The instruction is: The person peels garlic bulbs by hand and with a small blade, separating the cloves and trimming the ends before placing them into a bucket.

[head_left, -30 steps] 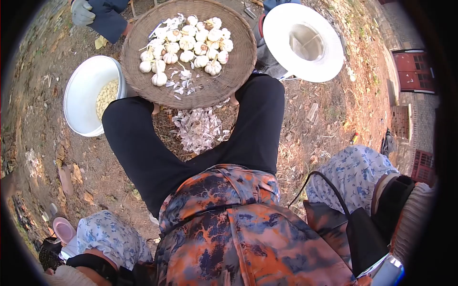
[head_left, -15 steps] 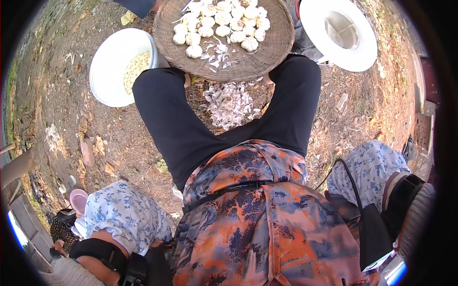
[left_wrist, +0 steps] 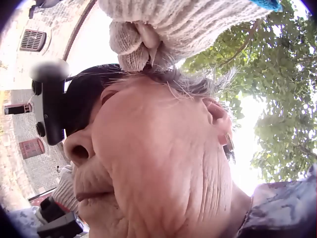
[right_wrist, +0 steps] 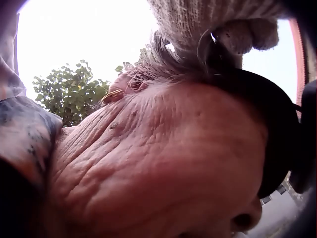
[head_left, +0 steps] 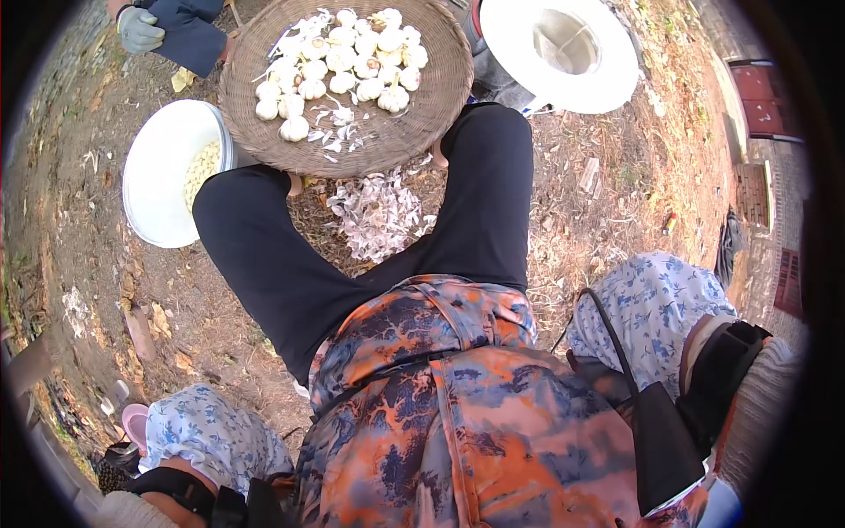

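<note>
Headgear point(left_wrist: 49, 101), black, sits at the person's eyes; gloved left hand point(left_wrist: 171, 25) and gloved right hand point(right_wrist: 213, 22) are at the hair beside it, fingers bent; whether they grip anything cannot be told. Woven basket point(head_left: 398, 145), at the knees, contains whole garlic bulbs point(head_left: 341, 59) and loose skins point(head_left: 333, 135); white bucket point(head_left: 158, 176), left of the basket, contains pale cloves point(head_left: 202, 172); white wide-rimmed object point(head_left: 607, 75), right of the basket, has a greyish hollow, contents unclear; skin pile point(head_left: 378, 216) lies on the ground between the legs.
</note>
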Demonstrator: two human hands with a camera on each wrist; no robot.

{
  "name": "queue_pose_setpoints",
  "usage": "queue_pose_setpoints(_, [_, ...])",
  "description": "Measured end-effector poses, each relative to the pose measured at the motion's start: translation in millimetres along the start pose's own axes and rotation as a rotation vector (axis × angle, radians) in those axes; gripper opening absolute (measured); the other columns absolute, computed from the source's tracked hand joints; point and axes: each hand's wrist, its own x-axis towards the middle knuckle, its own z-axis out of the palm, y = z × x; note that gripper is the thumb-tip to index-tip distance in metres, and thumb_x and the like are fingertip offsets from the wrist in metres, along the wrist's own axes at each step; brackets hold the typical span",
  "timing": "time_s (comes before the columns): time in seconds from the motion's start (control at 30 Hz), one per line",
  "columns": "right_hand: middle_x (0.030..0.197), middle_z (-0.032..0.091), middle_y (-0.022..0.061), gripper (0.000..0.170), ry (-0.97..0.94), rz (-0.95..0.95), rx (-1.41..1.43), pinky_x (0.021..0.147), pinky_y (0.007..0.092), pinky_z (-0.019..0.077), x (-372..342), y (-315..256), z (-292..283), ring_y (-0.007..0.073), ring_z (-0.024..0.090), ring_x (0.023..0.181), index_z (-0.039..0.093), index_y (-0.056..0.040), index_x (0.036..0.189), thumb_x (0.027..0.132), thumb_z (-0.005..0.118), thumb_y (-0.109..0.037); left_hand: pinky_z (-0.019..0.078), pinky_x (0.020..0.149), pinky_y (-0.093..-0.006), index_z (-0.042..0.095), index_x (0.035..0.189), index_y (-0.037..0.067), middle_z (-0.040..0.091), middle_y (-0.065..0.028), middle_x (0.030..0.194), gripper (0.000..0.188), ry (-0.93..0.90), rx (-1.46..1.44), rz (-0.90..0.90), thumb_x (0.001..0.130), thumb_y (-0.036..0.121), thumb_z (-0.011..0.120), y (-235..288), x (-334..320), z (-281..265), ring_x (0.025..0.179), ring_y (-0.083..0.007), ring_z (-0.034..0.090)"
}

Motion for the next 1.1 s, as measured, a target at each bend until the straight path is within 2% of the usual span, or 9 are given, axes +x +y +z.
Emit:
queue_pose_setpoints(0.63, [0.075, 0.063, 0.0044, 0.016, 0.01, -0.021, 0.058, 0.044, 0.0221, 0.0329, 4.4, -6.4, -4.7, 0.0066, 0.047, 0.046, 0.067, -0.0021, 0.094, 0.1, 0.062, -0.017, 0.0496, 0.044, -0.0281, 0.044, 0.142, -0.001, 0.064, -0.0189, 0.099, 0.036, -0.001, -0.062, 0.041, 0.11, 0.016, 0.044, 1.7, 1.0, 8.3, 0.047, -0.0152, 0.055])
queue_pose_setpoints(0.8, [0.074, 0.063, 0.0043, 0.018, 0.107, 0.023, 0.169, 0.045, 0.0223, 0.0331, 1.3, 3.8, -3.8, 0.0068, 0.048, 0.046, 0.067, -0.0023, 0.093, 0.101, 0.061, -0.017, 0.0501, 0.043, -0.0284, 0.043, 0.147, -0.002, 0.065, -0.0205, 0.101, 0.04, 0.03, -0.204, 0.04, 0.112, 0.017, 0.042, -20.1, 13.5, 3.7, 0.047, -0.0155, 0.055])
queue_pose_setpoints(0.87, [0.073, 0.063, 0.0042, 0.018, 0.209, 0.14, 0.315, 0.045, 0.0224, 0.0332, -9.5, 13.1, 3.2, 0.0069, 0.048, 0.046, 0.067, -0.0023, 0.093, 0.101, 0.06, -0.017, 0.0504, 0.043, -0.0285, 0.043, 0.149, -0.002, 0.065, -0.0211, 0.102, 0.042, 0.219, -0.391, -0.063, 0.112, 0.017, 0.041, -53.1, 15.2, -1.8, 0.048, -0.0157, 0.055])
queue_pose_setpoints(0.93, [0.073, 0.063, 0.0041, 0.019, 0.32, 0.461, 0.412, 0.045, 0.0225, 0.0332, -40.7, 34.9, 32.2, 0.007, 0.048, 0.046, 0.067, -0.0024, 0.092, 0.102, 0.06, -0.017, 0.0441, 0.039, -0.0223, 0.04, 0.15, -0.006, 0.056, -0.0277, 0.145, 0.042, 0.684, -0.295, -0.506, 0.115, 0.017, 0.036, -86.2, -0.8, -10.1, 0.051, -0.0063, 0.048])
queue_pose_setpoints(0.97, [0.085, 0.067, 0.0042, 0.014, 0.261, 0.703, 0.328, 0.053, 0.0219, 0.039, -61.4, 46.7, 55.7, 0.0055, 0.052, 0.057, 0.07, -0.0018, 0.101, 0.099, 0.066, -0.015, 0.0368, 0.039, -0.018, 0.052, 0.144, 0.001, 0.066, -0.0203, 0.132, 0.036, 0.815, -0.365, -0.664, 0.111, 0.015, 0.05, -112.3, -13.5, -16.6, 0.051, -0.004, 0.048])
queue_pose_setpoints(1.0, [0.097, 0.072, 0.0043, 0.019, 0.16, 0.952, 0.236, 0.062, 0.0214, 0.0448, -82.1, 59.0, 79.1, 0.004, 0.057, 0.068, 0.072, -0.0012, 0.111, 0.097, 0.072, -0.014, 0.045, 0.05, -0.0173, 0.053, 0.144, 0.002, 0.064, -0.0205, 0.135, 0.036, 0.65, -0.757, -0.703, 0.111, 0.015, 0.05, -143.0, -48.1, -43.4, 0.063, -0.0055, 0.053])
queue_pose_setpoints(1.03, [0.109, 0.076, 0.0044, 0.028, 0.034, 1.175, 0.158, 0.07, 0.0208, 0.0505, -102.9, 71.6, 102.4, 0.0025, 0.062, 0.08, 0.074, -0.0006, 0.12, 0.095, 0.078, -0.012, 0.0509, 0.064, -0.02, 0.052, 0.145, 0.002, 0.062, -0.0202, 0.138, 0.037, 0.716, -0.716, -0.726, 0.111, 0.015, 0.05, -161.6, -66.0, -46.3, 0.079, -0.0091, 0.059])
queue_pose_setpoints(1.07, [0.11, 0.076, 0.0037, 0.034, 0.016, 1.286, 0.332, 0.08, 0.0247, 0.0535, -126.7, 80.7, 120.8, 0.006, 0.064, 0.093, 0.072, -0.0016, 0.125, 0.094, 0.079, -0.014, 0.0569, 0.078, -0.0227, 0.051, 0.146, 0.002, 0.061, -0.0198, 0.14, 0.038, 0.781, -0.675, -0.75, 0.111, 0.015, 0.049, -173.3, -76.3, -42.5, 0.095, -0.0128, 0.065])
queue_pose_setpoints(1.1, [0.11, 0.076, 0.0049, 0.037, -0.037, 1.259, 0.275, 0.082, 0.0264, 0.054, -146.4, 88.2, 137.0, 0.0091, 0.067, 0.094, 0.07, -0.0015, 0.126, 0.093, 0.079, -0.015, 0.054, 0.092, -0.0281, 0.05, 0.147, 0.001, 0.059, -0.0192, 0.142, 0.039, 0.805, -0.562, -0.749, 0.111, 0.014, 0.049, -180.0, -81.9, -32.8, 0.113, -0.0173, 0.062])
